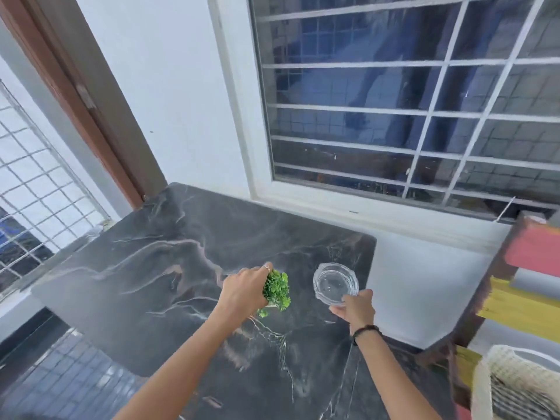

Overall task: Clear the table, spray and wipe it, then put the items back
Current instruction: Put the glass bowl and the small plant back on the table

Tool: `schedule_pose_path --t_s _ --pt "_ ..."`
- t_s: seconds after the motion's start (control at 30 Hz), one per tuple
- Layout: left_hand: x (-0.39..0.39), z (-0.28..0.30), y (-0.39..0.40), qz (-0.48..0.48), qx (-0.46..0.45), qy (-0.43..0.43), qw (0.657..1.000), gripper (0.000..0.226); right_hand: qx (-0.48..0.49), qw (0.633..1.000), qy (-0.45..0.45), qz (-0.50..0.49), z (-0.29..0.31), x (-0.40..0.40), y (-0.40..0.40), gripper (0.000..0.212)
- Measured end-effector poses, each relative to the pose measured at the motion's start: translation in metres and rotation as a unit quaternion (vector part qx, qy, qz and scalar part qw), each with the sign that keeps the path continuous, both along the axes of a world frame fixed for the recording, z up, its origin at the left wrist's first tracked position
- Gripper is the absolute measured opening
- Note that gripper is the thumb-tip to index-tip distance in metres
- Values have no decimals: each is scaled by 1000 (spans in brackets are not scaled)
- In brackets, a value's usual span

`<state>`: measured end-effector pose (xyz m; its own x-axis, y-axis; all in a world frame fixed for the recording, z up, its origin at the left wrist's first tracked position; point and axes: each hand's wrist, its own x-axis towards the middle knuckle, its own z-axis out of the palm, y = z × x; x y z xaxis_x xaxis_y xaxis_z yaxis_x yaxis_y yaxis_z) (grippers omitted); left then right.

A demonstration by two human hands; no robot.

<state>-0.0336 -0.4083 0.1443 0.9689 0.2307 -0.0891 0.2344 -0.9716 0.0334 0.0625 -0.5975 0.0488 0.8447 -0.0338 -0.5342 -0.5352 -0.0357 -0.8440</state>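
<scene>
A dark marble table (157, 268) fills the middle of the view. My left hand (244, 291) grips a small green leafy plant (277, 291) over the table's right half; its pot is mostly hidden under my hand. To the right, my right hand (356, 309) pinches the near rim of a clear glass bowl (335, 281) close to the table's right edge. I cannot tell whether the bowl and the plant rest on the table or are held just above it.
A white wall and a barred window (409, 101) stand behind the table. A wooden piece with red and yellow panels (521, 286) stands at the right, and a woven basket (515, 386) at the lower right. A wire-grid railing (33, 177) runs along the left.
</scene>
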Motion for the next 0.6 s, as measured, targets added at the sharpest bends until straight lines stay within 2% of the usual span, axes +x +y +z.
schedule_pose_path --t_s 0.27,0.4,0.5,0.6 --pt "109 -25 50 -62 14 41 997 44 -23 999 40 -26 -43 104 60 37" --pt "139 -39 63 -75 -2 38 996 43 -118 988 50 -86 -56 129 82 42" --pt "151 -48 71 -88 -3 45 995 41 -131 986 54 -83 -65 141 91 55" --pt "160 -52 78 -106 1 54 993 45 -133 985 62 -94 -67 147 93 59"
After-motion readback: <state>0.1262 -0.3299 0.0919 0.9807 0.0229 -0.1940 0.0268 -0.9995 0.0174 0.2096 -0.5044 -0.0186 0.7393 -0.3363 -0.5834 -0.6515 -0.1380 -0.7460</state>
